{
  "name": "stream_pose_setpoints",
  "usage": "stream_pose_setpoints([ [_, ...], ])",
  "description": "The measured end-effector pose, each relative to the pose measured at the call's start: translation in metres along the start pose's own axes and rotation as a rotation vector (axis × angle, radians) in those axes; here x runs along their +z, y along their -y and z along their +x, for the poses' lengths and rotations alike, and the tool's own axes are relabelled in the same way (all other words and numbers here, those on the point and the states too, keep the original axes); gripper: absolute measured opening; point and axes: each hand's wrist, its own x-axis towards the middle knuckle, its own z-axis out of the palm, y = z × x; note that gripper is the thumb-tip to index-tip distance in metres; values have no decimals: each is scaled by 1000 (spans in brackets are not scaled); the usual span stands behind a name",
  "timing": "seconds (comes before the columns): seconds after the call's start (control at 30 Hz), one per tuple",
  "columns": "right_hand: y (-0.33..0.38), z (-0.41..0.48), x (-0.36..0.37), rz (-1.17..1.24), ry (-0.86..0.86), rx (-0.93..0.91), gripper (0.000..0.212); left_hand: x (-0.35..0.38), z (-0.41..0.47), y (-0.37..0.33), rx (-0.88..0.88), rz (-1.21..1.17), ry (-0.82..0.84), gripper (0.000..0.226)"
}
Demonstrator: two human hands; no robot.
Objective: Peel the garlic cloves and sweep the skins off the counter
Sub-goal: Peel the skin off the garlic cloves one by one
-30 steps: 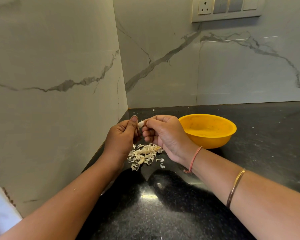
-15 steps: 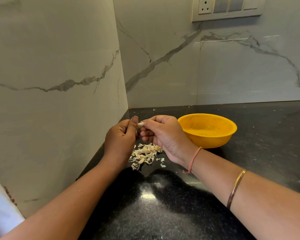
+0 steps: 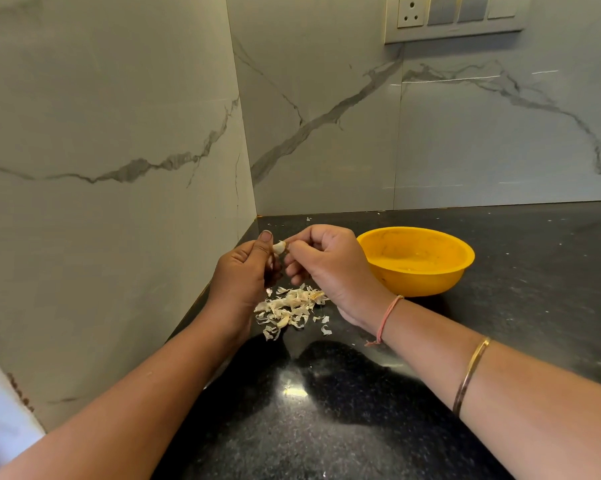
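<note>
Right now on my feed both hands are raised just above the counter [image 3: 361, 427], close to the corner where the two marble-patterned walls [image 3: 101, 133] meet. The left hand [image 3: 241, 271] has its fingers curled, and its thumb stands up against a single pale garlic clove [image 3: 279, 247], holding it from the left. The right hand [image 3: 330, 268] meets the same clove from the other side, its forefinger and thumb pinching the clove's tip while the other fingers are folded in underneath. So each hand has a narrow grip on that one clove, which sits in the air between them, not on the counter. I cannot tell how much skin is on it.

Directly below the hands, a loose pile of papery skins [image 3: 288, 308] lies on the dark speckled counter, with a few stray flakes just to its right. A yellow bowl [image 3: 427, 282] stands on the counter to the right of the right hand, near it but apart from the pile. I see something pale low inside the bowl, though I cannot make out what it is.

The right wrist wears a pink thread band [image 3: 385, 318], and a thin metal bangle [image 3: 470, 374] sits further up that forearm. A switch plate [image 3: 454, 15] with a socket is mounted high on the back wall.
</note>
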Motion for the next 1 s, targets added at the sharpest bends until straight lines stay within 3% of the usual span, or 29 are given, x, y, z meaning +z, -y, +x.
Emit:
stream_pose_setpoints([
  [0.23, 6, 3, -9, 308, 127, 137, 27, 2, 0, -5, -69, -148, 28, 40],
  [0.5, 2, 2, -9, 248, 145, 122, 11, -1, -1, -6, -96, -124, 38, 39],
  [0.7, 1, 3, -9, 246, 127, 140, 8, 1, -1, -11, -259, -236, 83, 41],
  [0.8, -2, 4, -7, 108, 77, 141, 12, -1, 1, -12, -294, -290, 119, 42],
  [0.9, -9, 7, -8, -228, 6, 98, 20, -2, 2, -11, -322, -300, 131, 38],
  [1.0, -7, 5, -9, -522, 48, -13, 18, -3, 2, -11, -331, -287, 111, 43],
])
